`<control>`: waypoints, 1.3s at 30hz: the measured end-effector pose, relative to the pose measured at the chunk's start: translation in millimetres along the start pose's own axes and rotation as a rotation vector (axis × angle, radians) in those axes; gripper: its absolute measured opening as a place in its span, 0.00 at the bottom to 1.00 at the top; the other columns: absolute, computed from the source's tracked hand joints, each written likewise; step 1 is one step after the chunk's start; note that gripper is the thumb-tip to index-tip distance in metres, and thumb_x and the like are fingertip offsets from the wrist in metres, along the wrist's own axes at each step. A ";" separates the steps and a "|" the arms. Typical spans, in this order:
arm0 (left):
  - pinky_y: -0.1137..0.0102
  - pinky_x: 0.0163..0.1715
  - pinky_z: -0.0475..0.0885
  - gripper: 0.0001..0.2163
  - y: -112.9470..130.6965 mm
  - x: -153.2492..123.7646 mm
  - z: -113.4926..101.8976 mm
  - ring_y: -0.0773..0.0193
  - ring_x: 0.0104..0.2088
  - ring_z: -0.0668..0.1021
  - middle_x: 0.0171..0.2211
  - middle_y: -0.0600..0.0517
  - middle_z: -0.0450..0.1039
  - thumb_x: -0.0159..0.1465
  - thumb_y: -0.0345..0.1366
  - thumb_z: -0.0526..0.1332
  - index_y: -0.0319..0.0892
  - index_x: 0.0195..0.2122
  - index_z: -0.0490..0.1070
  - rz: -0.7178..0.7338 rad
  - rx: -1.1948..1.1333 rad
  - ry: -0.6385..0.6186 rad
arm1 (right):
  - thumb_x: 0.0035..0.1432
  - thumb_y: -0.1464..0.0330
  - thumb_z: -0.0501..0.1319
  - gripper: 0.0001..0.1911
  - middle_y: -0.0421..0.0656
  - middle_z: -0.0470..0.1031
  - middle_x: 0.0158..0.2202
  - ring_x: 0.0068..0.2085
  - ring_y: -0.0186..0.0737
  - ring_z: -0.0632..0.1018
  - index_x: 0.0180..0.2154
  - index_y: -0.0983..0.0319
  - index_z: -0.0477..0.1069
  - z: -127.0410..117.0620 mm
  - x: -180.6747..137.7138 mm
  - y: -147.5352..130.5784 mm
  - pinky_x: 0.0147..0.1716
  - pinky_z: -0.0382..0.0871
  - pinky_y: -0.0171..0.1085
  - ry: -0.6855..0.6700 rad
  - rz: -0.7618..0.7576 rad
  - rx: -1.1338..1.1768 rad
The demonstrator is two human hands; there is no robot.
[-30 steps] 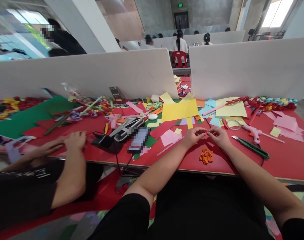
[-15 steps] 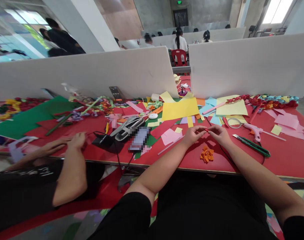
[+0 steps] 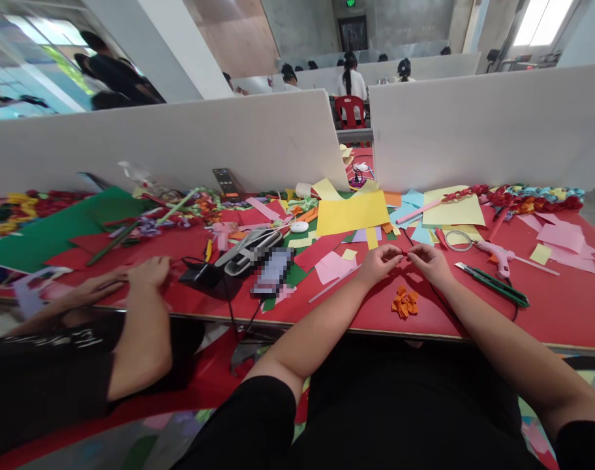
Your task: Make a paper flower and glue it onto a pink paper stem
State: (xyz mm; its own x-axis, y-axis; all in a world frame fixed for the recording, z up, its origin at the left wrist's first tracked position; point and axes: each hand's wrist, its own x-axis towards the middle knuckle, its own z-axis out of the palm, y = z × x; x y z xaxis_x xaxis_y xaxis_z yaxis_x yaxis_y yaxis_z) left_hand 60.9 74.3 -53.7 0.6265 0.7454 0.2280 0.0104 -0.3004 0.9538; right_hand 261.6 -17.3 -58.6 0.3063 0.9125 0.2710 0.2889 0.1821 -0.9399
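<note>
Red piece (image 3: 404, 254), small, sits between both sets of fingertips, just above the table (image 3: 566, 320). Exact shape not readable at this size.

Left hand (image 3: 380, 263): grip pinched on one side of it, thumb against fingers. Right hand (image 3: 430, 265): same, pinching the other side. Fingertips nearly meet.

Nearest the hands: orange paper cluster (image 3: 405, 303) on the table, just in front of the wearer, below the gap between the wrists. Black cable (image 3: 444, 304) runs past the right wrist.

Right side: green utility knife (image 3: 494, 286) lying at an angle, blade end toward the right hand. Glue gun (image 3: 501, 256) behind it, pale stick out the back. Ring-shaped item (image 3: 460, 250) left of the gun. Pink sheets (image 3: 564, 236) further right.

Left side: pink sheet (image 3: 331, 269), thin pale stick (image 3: 334, 284) near the left wrist, then phone (image 3: 273, 271), screen blurred.

Far side of hands: yellow sheet (image 3: 352, 213), pale yellow sheet (image 3: 453, 210) with a pink stick partly over it. White partitions (image 3: 490, 130) along the back edge.

Far left: co-worker's hands (image 3: 148, 271) on the table, well apart from the wearer's.
</note>
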 end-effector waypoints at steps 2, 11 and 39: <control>0.64 0.45 0.82 0.20 -1.1 0.3 0.4 0.56 0.44 0.87 0.46 0.44 0.88 0.67 0.54 0.76 0.42 0.47 0.84 0.005 0.038 0.011 | 0.60 0.39 0.73 0.27 0.46 0.86 0.34 0.34 0.48 0.84 0.38 0.56 0.82 0.5 -0.5 -1.1 0.37 0.79 0.46 0.018 -0.027 -0.040; 0.67 0.40 0.79 0.15 -7.1 2.3 3.7 0.63 0.37 0.82 0.46 0.46 0.82 0.66 0.50 0.76 0.43 0.42 0.82 0.152 0.152 0.095 | 0.64 0.44 0.72 0.22 0.46 0.83 0.34 0.33 0.45 0.81 0.38 0.56 0.80 1.9 -3.7 -1.8 0.34 0.77 0.44 0.050 -0.145 -0.139; 0.69 0.38 0.76 0.07 -5.6 4.2 8.9 0.63 0.38 0.82 0.42 0.46 0.85 0.66 0.40 0.76 0.43 0.38 0.86 0.087 0.086 0.161 | 0.67 0.45 0.71 0.21 0.46 0.83 0.36 0.37 0.49 0.82 0.37 0.55 0.80 -1.3 -5.4 -7.1 0.40 0.80 0.49 0.074 -0.228 -0.219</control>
State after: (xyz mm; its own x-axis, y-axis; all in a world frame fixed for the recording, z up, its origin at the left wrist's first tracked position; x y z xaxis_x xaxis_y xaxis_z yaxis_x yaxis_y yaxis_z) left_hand 70.3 73.8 -59.8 0.4956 0.7978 0.3433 0.0330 -0.4123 0.9104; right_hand 259.1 -24.0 -53.1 0.2743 0.8265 0.4917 0.5438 0.2884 -0.7881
